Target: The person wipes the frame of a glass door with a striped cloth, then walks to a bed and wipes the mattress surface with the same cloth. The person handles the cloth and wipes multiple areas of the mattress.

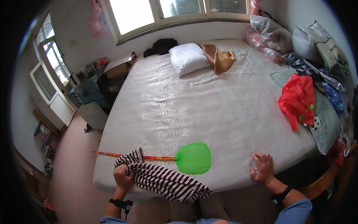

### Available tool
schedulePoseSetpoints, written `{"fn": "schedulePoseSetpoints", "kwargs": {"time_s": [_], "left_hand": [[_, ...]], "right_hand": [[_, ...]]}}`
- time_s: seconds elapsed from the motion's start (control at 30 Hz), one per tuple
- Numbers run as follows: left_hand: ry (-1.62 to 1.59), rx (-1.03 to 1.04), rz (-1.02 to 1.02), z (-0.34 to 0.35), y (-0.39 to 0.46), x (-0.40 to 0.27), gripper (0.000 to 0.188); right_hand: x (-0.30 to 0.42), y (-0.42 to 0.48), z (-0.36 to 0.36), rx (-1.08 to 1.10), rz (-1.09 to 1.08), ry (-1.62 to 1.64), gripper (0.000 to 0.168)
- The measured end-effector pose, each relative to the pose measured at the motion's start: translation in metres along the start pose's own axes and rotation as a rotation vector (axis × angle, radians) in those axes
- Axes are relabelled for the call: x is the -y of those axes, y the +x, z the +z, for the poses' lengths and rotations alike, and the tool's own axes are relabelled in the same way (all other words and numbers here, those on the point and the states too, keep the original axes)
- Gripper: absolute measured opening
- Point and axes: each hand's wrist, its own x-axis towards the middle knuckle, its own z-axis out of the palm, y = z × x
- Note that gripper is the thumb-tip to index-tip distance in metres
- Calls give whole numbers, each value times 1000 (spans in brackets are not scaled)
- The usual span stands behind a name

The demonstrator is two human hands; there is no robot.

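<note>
My left hand [123, 177] grips a bunched end of a brown-and-white striped cloth [165, 179] at the front left of the bed. The cloth trails right along the mattress edge, and part of it hangs over. Beneath its upper part runs the red-and-yellow handle of a green plastic fly swatter [193, 158], whose head lies flat on the mattress. My right hand [263, 168] rests at the front right edge of the white mattress [223, 112], fingers bent. Something pale shows between its thumb and fingers; whether it is a pinched fold of the cover, I cannot tell.
Red clothing [298, 98] lies on a green panda quilt [325, 126] to the right, beside stuffed plastic bags [271, 33]. A white pillow [188, 58] and brown cloth [219, 58] lie at the far end. A wooden chair [321, 182] stands near my right arm.
</note>
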Motion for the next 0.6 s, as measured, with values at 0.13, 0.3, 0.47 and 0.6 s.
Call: {"fn": "schedulePoseSetpoints", "kwargs": {"time_s": [0.13,0.3,0.47,0.6], "left_hand": [[-36,0,-8,3,4,-3,26],[-37,-15,-48,8,4,-5,26],[-32,-37,-46,15,1,5,26],[-54,-51,-66,17,1,4,23]], "right_hand": [[-3,3,-5,-2,-12,10,52],[-4,5,-6,-38,-2,28,49],[-7,2,-8,-79,0,62,47],[-9,-3,-4,-117,-19,80,46]]}}
